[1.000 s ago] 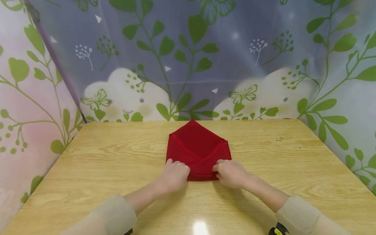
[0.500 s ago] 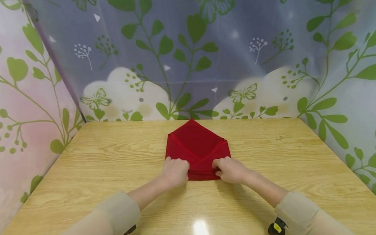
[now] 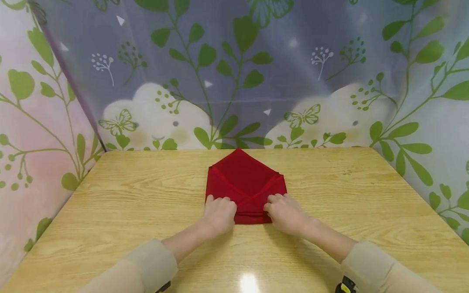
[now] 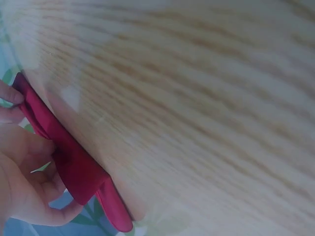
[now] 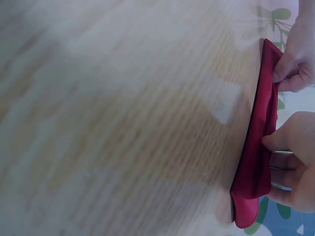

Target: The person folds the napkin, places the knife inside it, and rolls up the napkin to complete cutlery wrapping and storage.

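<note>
A red folded cloth (image 3: 246, 177) lies on the table, its pointed end away from me and its two side folds crossing in a V. My left hand (image 3: 219, 213) grips the near left part, thumb on the near side and fingers over the top. At the near right my right hand (image 3: 286, 213) pinches the same cloth with bent fingers. Between the hands a turned-up band runs along the near edge, as the right wrist view shows on the cloth (image 5: 253, 147). In the left wrist view, the cloth (image 4: 74, 152) bulges up between thumb and fingers.
The light wood-grain table (image 3: 146, 190) extends around the cloth on all sides. Behind it hangs a printed curtain (image 3: 237, 76) with leaves and butterflies, and similar fabric stands at both sides. A black device with a yellow mark (image 3: 346, 291) sits at the right wrist.
Both hands stay on the cloth and have shifted only slightly. The band along the near edge stands out more, with a darker line above it. The cloth's far point has barely moved.
</note>
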The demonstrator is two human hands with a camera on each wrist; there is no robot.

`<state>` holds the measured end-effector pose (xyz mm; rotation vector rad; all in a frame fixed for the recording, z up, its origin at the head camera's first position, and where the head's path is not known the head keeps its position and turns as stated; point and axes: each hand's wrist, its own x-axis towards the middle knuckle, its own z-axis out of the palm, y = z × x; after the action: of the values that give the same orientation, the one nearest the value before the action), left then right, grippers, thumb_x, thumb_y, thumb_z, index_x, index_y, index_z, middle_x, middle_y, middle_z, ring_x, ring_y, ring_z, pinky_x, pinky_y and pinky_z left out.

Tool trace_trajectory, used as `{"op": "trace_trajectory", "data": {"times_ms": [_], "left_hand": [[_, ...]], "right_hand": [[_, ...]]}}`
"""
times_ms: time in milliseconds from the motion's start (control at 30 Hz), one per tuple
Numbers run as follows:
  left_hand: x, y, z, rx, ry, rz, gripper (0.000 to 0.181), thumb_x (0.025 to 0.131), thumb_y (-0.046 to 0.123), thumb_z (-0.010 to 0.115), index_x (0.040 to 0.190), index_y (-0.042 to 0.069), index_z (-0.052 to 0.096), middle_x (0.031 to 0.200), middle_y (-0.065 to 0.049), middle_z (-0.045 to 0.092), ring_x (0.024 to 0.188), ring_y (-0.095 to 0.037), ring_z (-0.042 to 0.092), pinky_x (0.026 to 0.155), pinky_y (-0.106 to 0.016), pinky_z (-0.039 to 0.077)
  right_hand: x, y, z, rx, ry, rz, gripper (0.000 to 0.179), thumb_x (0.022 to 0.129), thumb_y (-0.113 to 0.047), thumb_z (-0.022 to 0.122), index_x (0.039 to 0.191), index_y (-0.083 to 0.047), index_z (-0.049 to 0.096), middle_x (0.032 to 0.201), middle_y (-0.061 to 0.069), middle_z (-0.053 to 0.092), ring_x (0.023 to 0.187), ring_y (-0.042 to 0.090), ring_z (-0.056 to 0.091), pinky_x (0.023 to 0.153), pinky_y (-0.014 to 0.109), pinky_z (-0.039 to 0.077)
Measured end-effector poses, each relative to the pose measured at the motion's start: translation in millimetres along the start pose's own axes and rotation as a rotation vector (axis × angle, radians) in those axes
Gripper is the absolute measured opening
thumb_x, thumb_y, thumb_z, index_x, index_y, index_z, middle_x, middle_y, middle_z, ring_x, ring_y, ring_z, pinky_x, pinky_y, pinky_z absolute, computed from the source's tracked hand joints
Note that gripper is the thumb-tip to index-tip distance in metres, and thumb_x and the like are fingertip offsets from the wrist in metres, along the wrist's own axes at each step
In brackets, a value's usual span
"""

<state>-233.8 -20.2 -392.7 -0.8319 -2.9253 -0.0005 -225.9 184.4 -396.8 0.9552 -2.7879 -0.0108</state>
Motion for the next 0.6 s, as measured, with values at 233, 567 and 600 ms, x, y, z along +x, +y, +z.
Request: {"op": "trace_trajectory", "data": {"times_ms": [233, 567, 600], "left_hand": [[2.9, -1.6, 1.2, 0.013, 0.038, 0.008, 0.032, 0.075, 0.002, 0.058, 0.05, 0.015, 0.042, 0.051, 0.003, 0.04, 0.054, -0.015, 0.042, 0.061, -0.034, 0.031], [3.8, -0.9, -2.0, 0.264, 0.092, 0.21, 0.024, 0.079, 0.008, 0.062, 0.06, 0.015, 0.051, 0.051, 0.003, 0.048, 0.052, -0.014, 0.047, 0.065, -0.034, 0.033], [2.9, -0.4, -2.1, 0.292, 0.098, 0.23, 0.026, 0.079, 0.008, 0.062, 0.058, 0.016, 0.05, 0.051, 0.003, 0.047, 0.052, -0.014, 0.046, 0.065, -0.034, 0.033]], "right_hand": [[2.6, 2.7, 2.2, 0.004, -0.003, 0.004, 0.007, 0.081, -0.003, 0.065, 0.077, -0.008, 0.062, 0.068, 0.002, 0.058, 0.067, 0.018, 0.057, 0.058, 0.031, 0.037], [4.7, 6.2, 1.2, 0.042, 0.024, -0.002, 0.012, 0.078, -0.005, 0.07, 0.073, -0.01, 0.06, 0.067, 0.001, 0.059, 0.065, 0.018, 0.06, 0.055, 0.031, 0.043], [4.7, 6.9, 1.8, 0.047, 0.032, -0.004, 0.012, 0.077, -0.005, 0.07, 0.072, -0.01, 0.06, 0.067, 0.001, 0.059, 0.065, 0.018, 0.06, 0.055, 0.031, 0.044]]}}
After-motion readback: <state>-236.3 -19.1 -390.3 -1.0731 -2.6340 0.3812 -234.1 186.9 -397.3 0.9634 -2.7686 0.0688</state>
